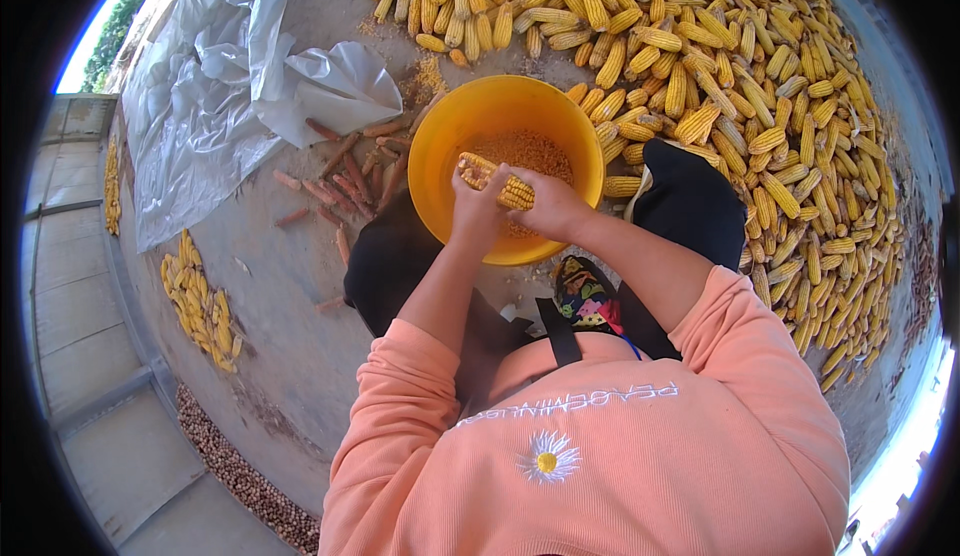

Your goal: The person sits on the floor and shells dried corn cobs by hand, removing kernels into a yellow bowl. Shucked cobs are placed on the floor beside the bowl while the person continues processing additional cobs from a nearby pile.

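Both of my hands grip one ear of dried corn (pixel 517 193) above a yellow plastic bucket (pixel 439 143). My left hand (pixel 478 200) is around the ear's left part, where some of the cob shows bare of kernels. Toward the other end, my right hand (pixel 551 203) has its fingers wrapped on rows of yellow kernels. Loose corn kernels (pixel 536 149) cover the bottom of the bucket, which stands between my knees. My palms and part of the ear's underside are hidden.
A large heap of corn ears (pixel 675 53) spreads ahead and to the right. Bare reddish cobs (pixel 352 185) lie left of the bucket, near a crumpled clear plastic sheet (pixel 217 98). Farther left are a smaller corn pile (pixel 199 301) and a panelled wall (pixel 82 278).
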The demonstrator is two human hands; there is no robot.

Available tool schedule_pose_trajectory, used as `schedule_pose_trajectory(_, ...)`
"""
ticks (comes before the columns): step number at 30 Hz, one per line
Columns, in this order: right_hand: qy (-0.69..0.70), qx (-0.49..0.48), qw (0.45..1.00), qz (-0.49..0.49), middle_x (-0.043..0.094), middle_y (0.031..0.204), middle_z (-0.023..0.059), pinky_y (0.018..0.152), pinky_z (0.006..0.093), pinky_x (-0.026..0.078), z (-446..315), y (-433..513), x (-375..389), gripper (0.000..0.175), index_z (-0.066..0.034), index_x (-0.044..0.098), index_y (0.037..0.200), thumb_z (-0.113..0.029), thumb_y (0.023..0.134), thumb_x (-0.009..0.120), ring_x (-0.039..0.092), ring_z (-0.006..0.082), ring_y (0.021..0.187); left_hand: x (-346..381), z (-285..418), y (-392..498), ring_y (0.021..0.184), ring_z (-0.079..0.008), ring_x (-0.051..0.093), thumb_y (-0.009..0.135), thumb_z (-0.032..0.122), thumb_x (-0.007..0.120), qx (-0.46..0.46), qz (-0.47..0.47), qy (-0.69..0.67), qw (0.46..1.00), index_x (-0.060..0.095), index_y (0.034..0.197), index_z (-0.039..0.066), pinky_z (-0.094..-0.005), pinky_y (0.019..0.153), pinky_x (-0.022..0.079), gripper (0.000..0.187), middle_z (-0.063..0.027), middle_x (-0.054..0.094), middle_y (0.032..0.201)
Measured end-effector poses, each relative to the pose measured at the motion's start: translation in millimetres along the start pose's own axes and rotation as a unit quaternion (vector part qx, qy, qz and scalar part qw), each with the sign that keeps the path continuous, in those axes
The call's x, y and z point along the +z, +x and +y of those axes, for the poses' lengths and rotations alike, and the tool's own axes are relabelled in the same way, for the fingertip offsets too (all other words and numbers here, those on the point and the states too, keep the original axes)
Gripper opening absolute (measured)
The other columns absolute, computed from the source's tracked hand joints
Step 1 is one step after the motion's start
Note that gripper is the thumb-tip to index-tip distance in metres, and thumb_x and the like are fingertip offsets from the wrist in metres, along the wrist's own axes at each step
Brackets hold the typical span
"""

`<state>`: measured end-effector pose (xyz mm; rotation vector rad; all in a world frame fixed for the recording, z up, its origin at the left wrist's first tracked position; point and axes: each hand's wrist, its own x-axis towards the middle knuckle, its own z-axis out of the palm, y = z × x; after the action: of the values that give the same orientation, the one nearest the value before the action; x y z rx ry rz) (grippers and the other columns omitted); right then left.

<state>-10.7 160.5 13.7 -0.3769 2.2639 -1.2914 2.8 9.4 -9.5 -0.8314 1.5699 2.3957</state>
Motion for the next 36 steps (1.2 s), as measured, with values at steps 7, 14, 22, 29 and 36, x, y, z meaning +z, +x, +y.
schedule_pose_trajectory(7,-0.061,-0.002,0.998,0.013,0.056,0.122,0.0252,0.097,0.041,0.043,-3,-2,-1,0.067,0.001,0.044,0.133,-0.023,0.077,0.071,0.054,0.0384,0.114,3,6,-5,0.095,-0.0217,0.061,0.085,0.006,0.068,-0.015,-0.022,0.005,1.0,0.014,0.145,0.014,-0.0344,0.064,0.055,0.081,-0.0121,0.049,0.117)
schedule_pose_trajectory(14,0.008,-0.004,1.0,0.012,0.06,0.116,0.0242,0.093,0.0404,0.045,-7,0,-7,0.062,0.0014,0.047,0.13,-0.021,0.077,0.069,0.057,0.0377,0.11,-4,7,-2,0.1,-0.0219,0.059,0.087,0.002,0.062,-0.011,-0.07,-0.054,0.996,0.015,0.145,0.015,-0.0344,0.069,0.055,0.076,-0.0102,0.05,0.118)
schedule_pose_trajectory(22,-0.001,-0.012,0.998,0.057,0.062,0.11,0.0233,0.088,0.0416,0.047,-6,0,-5,0.051,-0.0015,0.053,0.122,-0.017,0.076,0.068,0.059,0.0378,0.105,1,0,-3,0.101,-0.0172,0.059,0.091,0.006,0.06,0.012,-0.06,-0.031,0.998,0.024,0.143,0.019,-0.0327,0.071,0.052,0.064,-0.0047,0.053,0.117)
schedule_pose_trajectory(29,0.001,-0.008,1.0,0.02,0.063,0.11,0.023,0.088,0.0412,0.047,-7,1,-6,0.054,-0.0019,0.052,0.124,-0.017,0.075,0.069,0.059,0.0371,0.105,7,5,-9,0.096,-0.0166,0.06,0.089,0.012,0.066,0.004,-0.012,-0.005,1.0,0.024,0.14,0.015,-0.03,0.063,0.052,0.066,-0.0047,0.054,0.113)
schedule_pose_trajectory(36,0.015,-0.005,0.999,0.035,0.062,0.113,0.023,0.09,0.0395,0.047,-6,-1,-3,0.058,-0.0003,0.051,0.127,-0.018,0.075,0.069,0.06,0.0358,0.106,8,4,-8,0.089,-0.0153,0.062,0.089,0.016,0.067,0.022,-0.01,0.051,0.998,0.026,0.139,0.013,-0.0282,0.057,0.049,0.064,-0.0044,0.056,0.107)
